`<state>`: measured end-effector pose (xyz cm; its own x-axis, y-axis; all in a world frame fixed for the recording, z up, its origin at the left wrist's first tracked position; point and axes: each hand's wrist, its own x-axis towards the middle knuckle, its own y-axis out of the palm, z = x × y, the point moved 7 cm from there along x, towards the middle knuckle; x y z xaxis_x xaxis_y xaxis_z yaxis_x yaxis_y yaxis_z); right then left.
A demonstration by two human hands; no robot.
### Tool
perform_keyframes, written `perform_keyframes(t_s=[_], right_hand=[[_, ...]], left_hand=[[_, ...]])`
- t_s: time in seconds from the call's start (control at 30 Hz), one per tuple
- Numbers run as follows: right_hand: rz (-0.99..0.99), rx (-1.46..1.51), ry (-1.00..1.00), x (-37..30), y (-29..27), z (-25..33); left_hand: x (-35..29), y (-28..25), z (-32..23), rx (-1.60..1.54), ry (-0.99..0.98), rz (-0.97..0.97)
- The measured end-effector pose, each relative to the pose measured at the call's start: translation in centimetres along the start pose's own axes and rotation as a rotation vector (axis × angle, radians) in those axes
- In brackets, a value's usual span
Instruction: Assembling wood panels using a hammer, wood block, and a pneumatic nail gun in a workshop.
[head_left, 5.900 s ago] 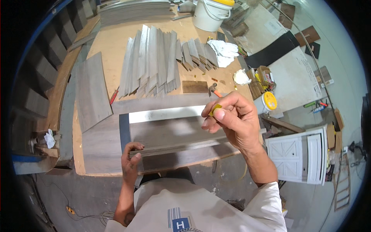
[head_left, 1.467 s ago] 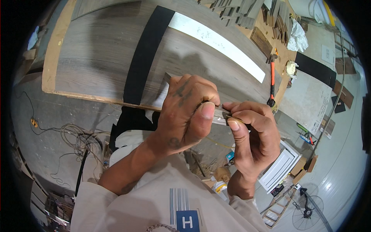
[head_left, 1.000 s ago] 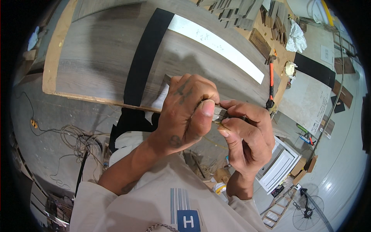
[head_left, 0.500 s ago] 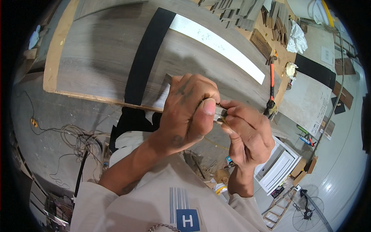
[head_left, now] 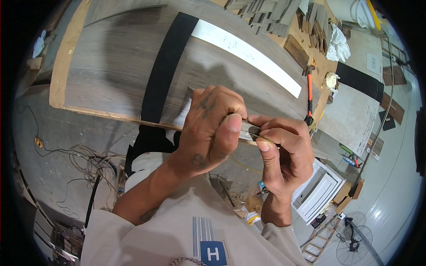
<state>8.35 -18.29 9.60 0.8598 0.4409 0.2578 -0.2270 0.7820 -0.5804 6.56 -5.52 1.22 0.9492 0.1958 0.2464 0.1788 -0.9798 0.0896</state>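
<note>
Grey and thin, the small strip (head_left: 246, 131) pinched between the two hands sits just right of the frame's centre, above the person's chest and in front of the near edge of the workbench (head_left: 60, 84). Only a short stretch of it shows between the thumbs; whether it is a blade, a pencil stub or a sliver of plank I cannot tell.

It looks light and stiff, since it stays straight with no sag across the gap between the hands. Being so narrow, it would likely slip or twist easily, so a pinch on its flat faces near each end seems the sound hold, which is how it is taken now.

The left hand (head_left: 212, 128) is curled shut around one end, thumb pressed on top. The right hand (head_left: 284, 153) is closed too, thumb and forefinger nipping the other end.

Behind the hands, a grey wood-grain plank (head_left: 115, 62) lies on the bench with a black strip (head_left: 166, 66) across it and a white strip (head_left: 246, 55) toward the upper middle. An orange-handled hammer (head_left: 309, 95) lies at the right, with stacked plank offcuts (head_left: 266, 15) along the top and a white cabinet door (head_left: 321, 188) at lower right.
</note>
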Motion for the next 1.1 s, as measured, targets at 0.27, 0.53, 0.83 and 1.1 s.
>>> perform_keyframes(t_s=[0.27,0.53,0.83,1.1], right_hand=[[-0.289,0.138,0.207,-1.3,-1.7,0.2],[-0.204,0.494,0.936,-2.3,-1.2,-0.6],[-0.025,-0.015,0.838,-1.9,-0.4,1.1],[-0.01,-0.142,0.735,-1.4,0.1,1.6]], left_hand=[[0.0,-0.1,0.2,0.036,-0.026,0.068],[0.1,-0.5,-0.4,-0.081,-0.052,0.168],[-1.1,-0.4,-0.2,-0.07,-0.126,0.36],[-0.8,-0.5,-0.5,-0.053,-0.133,0.304]])
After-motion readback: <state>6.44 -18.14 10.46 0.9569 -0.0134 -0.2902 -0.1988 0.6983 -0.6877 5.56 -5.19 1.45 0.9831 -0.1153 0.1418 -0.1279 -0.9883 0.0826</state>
